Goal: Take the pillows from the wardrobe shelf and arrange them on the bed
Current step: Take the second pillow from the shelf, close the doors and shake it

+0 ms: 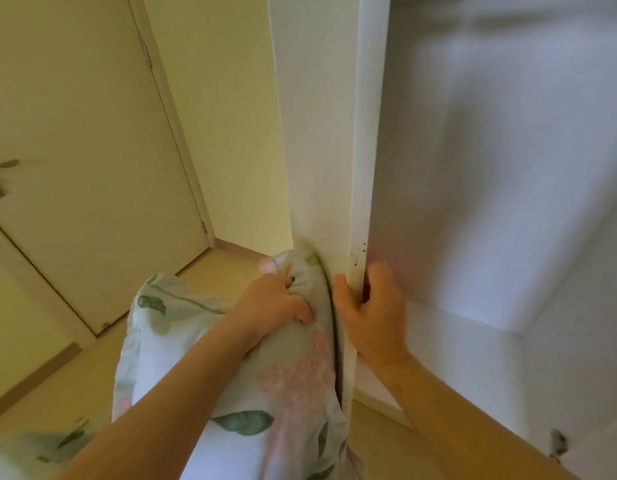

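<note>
1. Landmark: white wardrobe panel (366, 133), seen edge-on and running top to bottom through the middle of the view. Door or side wall: cannot tell.
2. Floral pillow (300, 382): left of the panel, one side pressed against the panel's outer face. It is outside the wardrobe interior (508, 168), which lies right of the panel.
3. Left hand (276, 303): left of the panel, fingers curled into the upper part of the pillow and bunching the cover. It is the only hand on the pillow.
4. Right hand (373, 317): wrapped round the panel's edge, thumb on the pillow side and fingers on the interior side. It holds the panel and nothing else.
5. Key relation: the pillow's long axis runs parallel to the panel, from near the body up and away, roughly along the left forearm. The left hand is on it; the right is just beside it, separated by the panel's thickness.
6. Judgement: the pillow is off the shelf and the carry to the bed comes next. The pillow must first swing leftward, clear of the panel.
7. Floral fabric (40, 445), far left and low of the panel: blurred, cannot tell whether bedding or a second pillow.
</note>
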### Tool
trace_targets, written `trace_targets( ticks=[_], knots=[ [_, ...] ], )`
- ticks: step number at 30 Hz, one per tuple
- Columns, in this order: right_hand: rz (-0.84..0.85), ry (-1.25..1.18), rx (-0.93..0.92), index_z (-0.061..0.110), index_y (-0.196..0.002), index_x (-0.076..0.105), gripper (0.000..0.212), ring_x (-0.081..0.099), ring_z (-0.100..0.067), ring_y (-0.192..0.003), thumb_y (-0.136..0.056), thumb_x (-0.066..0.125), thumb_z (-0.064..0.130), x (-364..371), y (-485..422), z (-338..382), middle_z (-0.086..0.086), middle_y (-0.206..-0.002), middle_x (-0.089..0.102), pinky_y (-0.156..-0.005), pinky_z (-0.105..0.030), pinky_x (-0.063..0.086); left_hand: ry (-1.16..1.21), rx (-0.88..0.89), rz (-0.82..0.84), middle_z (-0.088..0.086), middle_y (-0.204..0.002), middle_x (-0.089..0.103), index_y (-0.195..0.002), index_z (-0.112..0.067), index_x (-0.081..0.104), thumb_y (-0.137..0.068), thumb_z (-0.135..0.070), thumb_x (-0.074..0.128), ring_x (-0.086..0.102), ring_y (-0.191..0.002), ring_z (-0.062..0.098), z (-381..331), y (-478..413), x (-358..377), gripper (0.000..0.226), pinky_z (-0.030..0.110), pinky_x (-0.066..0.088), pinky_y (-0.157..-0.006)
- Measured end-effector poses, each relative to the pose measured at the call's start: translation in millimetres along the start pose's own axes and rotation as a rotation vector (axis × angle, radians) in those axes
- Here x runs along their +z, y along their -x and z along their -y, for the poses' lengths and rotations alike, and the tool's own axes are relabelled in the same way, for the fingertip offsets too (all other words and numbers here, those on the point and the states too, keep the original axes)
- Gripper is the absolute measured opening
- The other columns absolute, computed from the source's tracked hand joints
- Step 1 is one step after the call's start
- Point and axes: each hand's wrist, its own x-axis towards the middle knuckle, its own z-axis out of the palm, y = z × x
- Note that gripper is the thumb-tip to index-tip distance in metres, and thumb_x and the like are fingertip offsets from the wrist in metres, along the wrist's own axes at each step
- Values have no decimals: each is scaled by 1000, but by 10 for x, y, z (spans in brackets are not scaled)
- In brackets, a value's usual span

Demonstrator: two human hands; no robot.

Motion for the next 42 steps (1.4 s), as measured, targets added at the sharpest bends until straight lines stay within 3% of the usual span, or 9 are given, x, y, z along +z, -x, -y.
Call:
trace_targets(
  ticks=[5,8,14,18,23,27,35,40,42],
  knots=[
    [-60,78,127,33,-65,30,36,36,-5,-55,-90,57,30,-433,-178,-376,12,-63,35,-53,-16,34,-12,70,23,11,-76,62,-79,1,67,-44,-32,65,60,-73,25,-260,-172,308,48,40,50,-66],
    [-68,73,202,26,-71,38,26,40,-11,-61,-93,52,27,-642,-358,-532,9,-66,39,-56,-18,36,-15,99,6,3,-60,48,-59,-9,50,-46,-33,63,48,-59,19,-386,-238,464,30,35,39,-56],
    [38,92,328,22,-88,42,12,48,-17,-77,-95,47,30,-950,-784,-860,3,-79,48,-60,-16,39,-10,125,-28,3,-64,50,-68,-7,54,-48,-36,60,49,-61,19,-564,-420,758,36,34,39,-57],
    [90,83,391,13,-106,48,21,50,-18,-87,-96,46,31,-1051,-1005,-1031,-2,-98,51,-71,-25,40,-23,146,-38,11,-74,63,-80,-3,61,-48,-38,60,61,-72,26,-635,-549,848,48,42,51,-67],
    [77,50,439,11,-115,49,29,52,-22,-89,-95,47,32,-1058,-1194,-1213,-4,-97,50,-80,-41,54,-30,172,-15,7,-72,60,-78,-5,58,-51,-36,61,60,-73,24,-731,-638,866,42,42,51,-67],
    [70,74,473,12,-120,47,33,50,-22,-94,-95,47,34,-1057,-1292,-1302,-4,-101,50,-85,-51,54,-12,206,18,4,-69,61,-76,-10,58,-53,-33,62,59,-71,23,-769,-707,875,33,39,48,-64],
    [-91,97,547,17,-124,46,33,54,-22,-99,-96,46,33,-953,-1340,-1285,-4,-109,52,-81,-35,48,29,242,144,7,-69,59,-81,2,62,-51,-30,64,57,-67,22,-770,-887,810,44,39,47,-64],
    [-320,1,677,23,-136,33,48,47,-19,-102,-92,52,18,-825,-1245,-1076,-8,-135,41,-82,-30,43,-4,340,268,3,-62,61,-63,-16,60,-51,-32,63,61,-67,26,-752,-895,787,20,44,52,-69],
    [-334,19,718,20,-136,34,48,47,-21,-103,-92,53,18,-828,-1123,-1001,-8,-137,40,-83,-28,41,-12,402,348,12,-69,65,-71,-11,63,-52,-33,64,63,-71,30,-751,-884,808,29,43,50,-66]
  ],
)
